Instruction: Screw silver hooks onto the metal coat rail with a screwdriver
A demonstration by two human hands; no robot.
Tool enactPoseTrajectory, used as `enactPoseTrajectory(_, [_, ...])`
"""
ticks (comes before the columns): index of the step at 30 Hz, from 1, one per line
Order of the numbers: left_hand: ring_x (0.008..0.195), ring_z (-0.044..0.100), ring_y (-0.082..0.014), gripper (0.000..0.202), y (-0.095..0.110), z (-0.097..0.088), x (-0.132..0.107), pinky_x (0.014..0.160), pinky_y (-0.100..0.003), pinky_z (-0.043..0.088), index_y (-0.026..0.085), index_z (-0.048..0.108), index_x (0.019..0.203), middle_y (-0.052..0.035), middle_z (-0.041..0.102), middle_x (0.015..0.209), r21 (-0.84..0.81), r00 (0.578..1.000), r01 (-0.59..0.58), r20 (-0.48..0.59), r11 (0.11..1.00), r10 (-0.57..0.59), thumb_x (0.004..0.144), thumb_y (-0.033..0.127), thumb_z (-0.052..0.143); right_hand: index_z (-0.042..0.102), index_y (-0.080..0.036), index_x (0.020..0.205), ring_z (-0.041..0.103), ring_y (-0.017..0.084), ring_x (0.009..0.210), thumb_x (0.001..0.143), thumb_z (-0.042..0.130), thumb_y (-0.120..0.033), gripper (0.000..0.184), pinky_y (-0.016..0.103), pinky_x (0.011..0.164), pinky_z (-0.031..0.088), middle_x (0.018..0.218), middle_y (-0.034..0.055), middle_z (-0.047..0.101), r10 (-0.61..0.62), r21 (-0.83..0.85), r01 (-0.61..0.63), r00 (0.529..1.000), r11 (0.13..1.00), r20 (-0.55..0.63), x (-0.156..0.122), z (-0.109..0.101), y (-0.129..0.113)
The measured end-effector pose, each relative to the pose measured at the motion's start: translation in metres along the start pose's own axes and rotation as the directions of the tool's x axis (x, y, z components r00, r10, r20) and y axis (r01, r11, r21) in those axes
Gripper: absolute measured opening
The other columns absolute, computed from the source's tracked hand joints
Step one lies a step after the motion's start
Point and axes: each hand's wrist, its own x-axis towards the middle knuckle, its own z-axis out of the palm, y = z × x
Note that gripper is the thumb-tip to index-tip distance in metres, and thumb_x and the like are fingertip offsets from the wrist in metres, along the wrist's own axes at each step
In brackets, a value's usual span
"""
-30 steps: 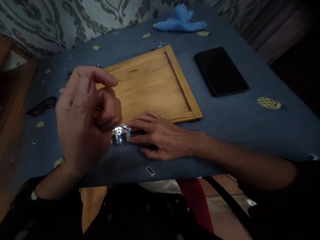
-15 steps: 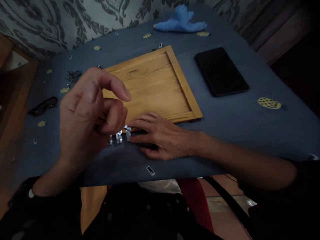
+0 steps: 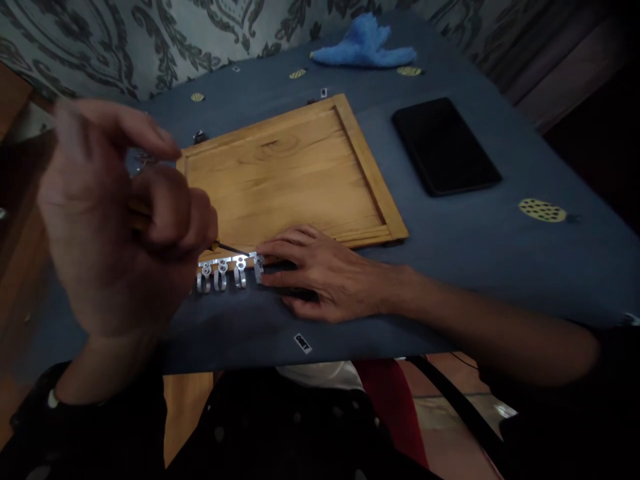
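My left hand (image 3: 115, 233) is raised over the table's left side, blurred, with its fingers curled round a slim tool whose thin dark shaft (image 3: 231, 249) points down to the right, at a shiny metal strip of hooks (image 3: 227, 272). That strip lies against the near edge of a wooden tray (image 3: 290, 173). My right hand (image 3: 320, 277) lies flat on the blue tablecloth, fingers stretched out. Its fingertips touch the strip's right end, and something dark shows under the palm.
A black phone (image 3: 445, 147) lies right of the tray. A blue plush toy (image 3: 365, 47) sits at the far edge. Dark glasses (image 3: 10, 213), small metal bits (image 3: 200, 137) and a small label (image 3: 301, 343) lie on the cloth. The table's near edge runs just below my hands.
My left hand has moved left and up with the tool, uncovering more of the hook strip. My right hand has stayed in place.
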Motion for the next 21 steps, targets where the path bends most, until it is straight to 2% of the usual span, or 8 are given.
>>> enactPoseTrajectory(2, [0.03,0.013,-0.0007,0.022,-0.005,0.004,-0.004,0.03,-0.014,0.023,0.013,0.061,0.084,0.0115,0.024,0.045,0.016,0.996,-0.045,0.075,0.999,0.043,0.102,0.023,0.053,0.072,-0.015,0.118,0.052,0.03,0.122,0.091,0.057,-0.025,0.032,0.051,0.105,0.041,0.135,0.0173,0.06,0.006,0.002,-0.006,1.0,1.0,0.005,0.0,-0.001,0.0])
enactPoseTrajectory(4, [0.031,0.017,-0.0006,0.015,-0.007,0.006,-0.006,0.032,-0.013,0.027,0.014,0.062,0.085,0.0121,0.025,0.044,0.039,0.99,-0.032,0.14,0.999,0.026,0.098,0.022,0.061,0.072,-0.015,0.118,0.052,0.03,0.122,0.091,0.057,-0.024,0.032,0.051,0.106,0.041,0.135,0.0173,0.06,0.007,0.006,-0.007,1.0,1.0,0.005,0.0,-0.001,0.0])
enactPoseTrajectory(7, [0.031,0.021,-0.0004,0.014,-0.008,0.006,-0.005,0.032,-0.013,0.03,0.015,0.062,0.084,0.0127,0.028,0.043,0.064,0.987,0.008,0.16,0.998,-0.018,0.093,0.023,0.069,0.071,-0.014,0.119,0.052,0.03,0.122,0.091,0.057,-0.024,0.033,0.051,0.106,0.041,0.135,0.0176,0.06,0.003,0.013,-0.003,1.0,1.0,0.001,0.0,-0.001,0.0])
enactPoseTrajectory(10, [0.03,0.022,0.0002,0.016,-0.009,0.006,-0.004,0.032,-0.012,0.029,0.014,0.061,0.083,0.0131,0.028,0.042,0.042,0.982,0.006,0.187,0.999,-0.014,0.094,0.024,0.069,0.071,-0.015,0.12,0.052,0.031,0.123,0.091,0.058,-0.025,0.034,0.052,0.106,0.041,0.136,0.0179,0.06,0.004,0.01,-0.004,1.0,1.0,0.004,0.0,0.0,0.001])
enactPoseTrajectory(12, [0.031,0.022,0.0003,0.019,-0.009,0.007,-0.004,0.033,-0.011,0.029,0.014,0.061,0.082,0.0127,0.027,0.043,0.039,0.988,0.012,0.151,0.999,-0.017,0.099,0.023,0.06,0.071,-0.015,0.12,0.052,0.031,0.123,0.091,0.058,-0.026,0.034,0.053,0.105,0.041,0.137,0.0176,0.059,0.01,0.005,-0.01,1.0,1.0,0.01,-0.001,0.0,0.001])
enactPoseTrajectory(16, [0.032,0.02,-0.0012,0.04,-0.01,0.014,-0.008,0.034,-0.012,0.027,0.013,0.06,0.08,0.0101,0.026,0.043,0.066,0.998,0.039,0.048,0.997,-0.042,0.108,0.015,0.031,0.07,-0.015,0.121,0.052,0.031,0.123,0.091,0.057,-0.026,0.034,0.053,0.105,0.041,0.137,0.0177,0.059,0.009,0.0,-0.009,1.0,1.0,0.016,-0.001,0.0,0.001])
enactPoseTrajectory(18, [0.031,0.02,-0.0018,0.039,-0.01,0.018,-0.01,0.034,-0.013,0.026,0.014,0.06,0.08,0.0094,0.028,0.043,0.08,0.998,0.03,0.045,0.996,-0.033,0.107,0.015,0.032,0.071,-0.015,0.119,0.052,0.03,0.122,0.091,0.056,-0.026,0.033,0.051,0.106,0.041,0.136,0.0175,0.06,0.007,-0.003,-0.007,1.0,1.0,0.005,-0.001,0.0,0.0])
enactPoseTrajectory(21, [0.033,0.023,-0.0027,0.029,-0.009,0.017,-0.011,0.035,-0.015,0.028,0.014,0.062,0.08,0.0085,0.031,0.044,0.104,0.999,0.011,0.032,0.994,-0.014,0.104,0.018,0.046,0.072,-0.015,0.118,0.052,0.03,0.122,0.091,0.055,-0.026,0.033,0.05,0.106,0.04,0.135,0.0174,0.06,0.011,-0.006,-0.011,1.0,1.0,0.0,-0.001,0.0,0.0])
